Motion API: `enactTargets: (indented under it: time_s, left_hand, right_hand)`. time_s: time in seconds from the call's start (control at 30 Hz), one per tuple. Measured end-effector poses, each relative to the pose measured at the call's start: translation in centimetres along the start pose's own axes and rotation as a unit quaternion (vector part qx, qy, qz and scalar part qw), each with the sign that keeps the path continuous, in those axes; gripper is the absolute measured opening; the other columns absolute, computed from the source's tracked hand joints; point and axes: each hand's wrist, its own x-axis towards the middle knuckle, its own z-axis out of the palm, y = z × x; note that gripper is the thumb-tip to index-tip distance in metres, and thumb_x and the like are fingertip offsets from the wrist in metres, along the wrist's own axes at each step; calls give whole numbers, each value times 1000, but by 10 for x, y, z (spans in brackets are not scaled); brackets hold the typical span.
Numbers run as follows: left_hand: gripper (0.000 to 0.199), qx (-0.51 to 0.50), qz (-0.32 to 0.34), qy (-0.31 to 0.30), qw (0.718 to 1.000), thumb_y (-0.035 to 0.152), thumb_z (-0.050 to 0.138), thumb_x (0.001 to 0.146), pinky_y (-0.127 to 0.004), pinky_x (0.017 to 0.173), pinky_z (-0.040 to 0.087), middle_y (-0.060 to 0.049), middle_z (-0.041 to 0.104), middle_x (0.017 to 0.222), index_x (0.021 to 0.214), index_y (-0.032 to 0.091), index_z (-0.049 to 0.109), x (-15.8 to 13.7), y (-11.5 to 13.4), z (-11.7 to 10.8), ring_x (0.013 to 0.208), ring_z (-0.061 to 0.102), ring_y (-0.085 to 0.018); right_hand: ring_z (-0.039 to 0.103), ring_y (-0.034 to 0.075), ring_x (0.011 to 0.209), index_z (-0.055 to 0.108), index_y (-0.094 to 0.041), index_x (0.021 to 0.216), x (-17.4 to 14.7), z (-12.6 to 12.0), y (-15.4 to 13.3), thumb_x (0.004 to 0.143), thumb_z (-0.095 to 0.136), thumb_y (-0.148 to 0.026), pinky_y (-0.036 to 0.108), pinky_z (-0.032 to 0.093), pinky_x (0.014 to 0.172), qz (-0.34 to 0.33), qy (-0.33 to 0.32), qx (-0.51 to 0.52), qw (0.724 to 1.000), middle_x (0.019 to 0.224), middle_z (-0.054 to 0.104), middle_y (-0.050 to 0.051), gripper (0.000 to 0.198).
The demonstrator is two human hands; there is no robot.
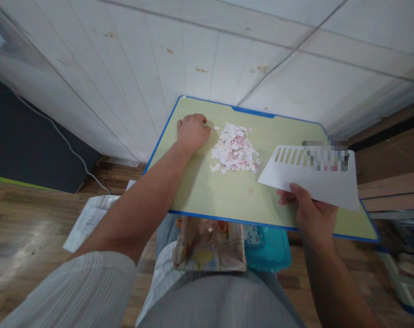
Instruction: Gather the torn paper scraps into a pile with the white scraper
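Observation:
On the small table lies a loose heap of torn white and pinkish paper scraps. My left hand rests on the tabletop just left of the heap, its fingers loosely bent, with a gap between thumb and forefinger and nothing visible in it. At the right, my right hand grips a stiff white card by its near edge, thumb on top. The card has a row of slanted slots and a blurred-out patch, and is held over the right part of the table.
A patterned fabric-lined container and a turquoise plastic box sit below the table's front edge, near my lap. White paneled wall stands behind the table. Papers lie on the wooden floor at left; a cable hangs there.

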Motion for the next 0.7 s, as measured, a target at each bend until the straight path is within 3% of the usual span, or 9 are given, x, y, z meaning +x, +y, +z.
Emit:
enactTargets:
  time_s: [0.23,0.47,0.7]
  left_hand:
    - [39,1,2,5,1000,26,59,99,-57,128,39,-11,75,152,133,29,77,1,-1,2,150,59,-39]
    - [39,0,1,-2,1000,26,58,99,-57,130,38,-13,73,154,134,27,76,1,-1,1,152,58,-38]
    - [40,-2,5,7,1000,27,57,99,-57,130,38,-12,74,153,133,27,77,3,-4,4,150,59,-37]
  right_hand:
    - [75,22,61,71,-24,53,-10,-3,-7,90,79,-36,36,61,71,-35,-83,-21,996,59,75,6,39]
    - [67,18,49,76,-21,79,30,-6,12,83,82,-34,30,53,50,-3,67,58,996,69,80,2,15]
    - [67,16,48,76,-19,82,46,0,17,85,86,-45,29,51,50,-5,60,24,998,74,82,6,28]
